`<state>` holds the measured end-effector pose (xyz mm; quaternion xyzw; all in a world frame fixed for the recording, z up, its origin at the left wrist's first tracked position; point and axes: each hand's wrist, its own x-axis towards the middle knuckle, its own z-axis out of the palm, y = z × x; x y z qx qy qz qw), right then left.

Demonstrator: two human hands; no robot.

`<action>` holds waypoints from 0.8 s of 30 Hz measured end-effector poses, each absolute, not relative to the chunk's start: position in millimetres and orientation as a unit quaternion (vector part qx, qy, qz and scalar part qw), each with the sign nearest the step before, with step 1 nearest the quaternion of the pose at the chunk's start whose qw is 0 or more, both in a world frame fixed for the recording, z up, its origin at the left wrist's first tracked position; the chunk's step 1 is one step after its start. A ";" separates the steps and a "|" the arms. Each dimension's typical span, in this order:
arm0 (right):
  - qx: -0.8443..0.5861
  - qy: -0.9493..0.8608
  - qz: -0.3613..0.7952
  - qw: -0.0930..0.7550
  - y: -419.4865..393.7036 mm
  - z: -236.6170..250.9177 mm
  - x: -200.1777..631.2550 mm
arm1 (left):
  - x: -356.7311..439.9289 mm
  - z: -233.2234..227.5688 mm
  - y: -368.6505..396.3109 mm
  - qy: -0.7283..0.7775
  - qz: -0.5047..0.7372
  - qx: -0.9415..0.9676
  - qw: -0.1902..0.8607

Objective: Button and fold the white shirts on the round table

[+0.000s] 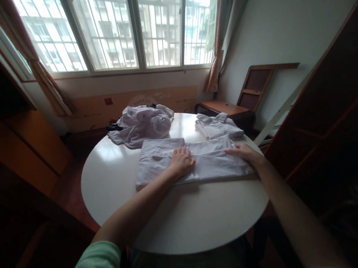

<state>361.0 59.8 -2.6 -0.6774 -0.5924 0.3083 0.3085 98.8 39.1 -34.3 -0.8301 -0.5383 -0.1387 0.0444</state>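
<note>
Pressing flat on one partly folded white shirt (199, 160), both hands lay palm down with fingers extended, gripping nothing. The left hand (181, 161) rested near the garment's middle; the right hand (246, 153) rested on its right end. The shirt lay lengthwise on the round white table (184, 217), roughly central. Garments counted: three lots. One under the hands, one folded white shirt (218, 126) just behind on the right, one crumpled heap of white clothes (142, 123) at the far left edge. One window (124, 26) stood beyond.
</note>
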 end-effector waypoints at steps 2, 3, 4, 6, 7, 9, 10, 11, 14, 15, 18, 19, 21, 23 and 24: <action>-0.668 -0.563 0.393 0.287 55.1 6.1 365.3 | 97.3 -33.9 36.2 -0.522 -0.134 -0.842 0.036; -0.661 -0.549 0.430 0.278 52.7 11.6 366.8 | 96.0 -33.9 33.7 -0.513 -0.132 -0.848 0.030; -0.653 -0.537 0.458 0.275 50.3 17.6 367.8 | 94.3 -34.0 30.4 -0.504 -0.130 -0.854 0.023; -0.639 -0.523 0.491 0.277 46.1 30.3 368.5 | 89.6 -34.8 22.4 -0.490 -0.127 -0.862 0.012; -0.635 -0.520 0.499 0.279 44.4 36.6 367.8 | 86.9 -35.5 18.0 -0.486 -0.127 -0.864 0.008; -0.626 -0.521 0.507 0.281 42.4 49.3 363.5 | 81.8 -37.2 10.3 -0.481 -0.127 -0.868 0.002; -0.621 -0.526 0.504 0.288 42.3 55.6 359.7 | 79.8 -37.9 7.3 -0.478 -0.127 -0.869 0.000; -0.616 -0.534 0.499 0.295 42.7 62.2 354.6 | 78.3 -38.4 5.1 -0.476 -0.126 -0.870 -0.003; -0.585 -0.568 0.477 0.329 47.1 83.2 331.1 | 77.0 -38.1 2.4 -0.469 -0.118 -0.875 -0.011; -0.568 -0.584 0.472 0.338 49.1 90.4 320.2 | 77.1 -37.4 2.2 -0.467 -0.115 -0.876 -0.013; -0.523 -0.638 0.438 0.358 54.3 107.1 277.3 | 77.0 -34.3 2.2 -0.457 -0.115 -0.882 -0.016; -0.517 -0.656 0.417 0.360 55.5 109.5 260.0 | 76.5 -33.3 2.3 -0.450 -0.119 -0.885 -0.016; -0.516 -0.677 0.372 0.371 57.0 107.4 223.4 | 75.1 -31.8 3.0 -0.427 -0.127 -0.895 -0.023; -0.518 -0.692 0.342 0.370 57.9 96.4 188.8 | 73.7 -31.2 4.1 -0.380 -0.158 -0.910 -0.051; -0.522 -0.692 0.339 0.364 58.4 88.5 174.1 | 73.2 -31.2 4.4 -0.351 -0.193 -0.913 -0.074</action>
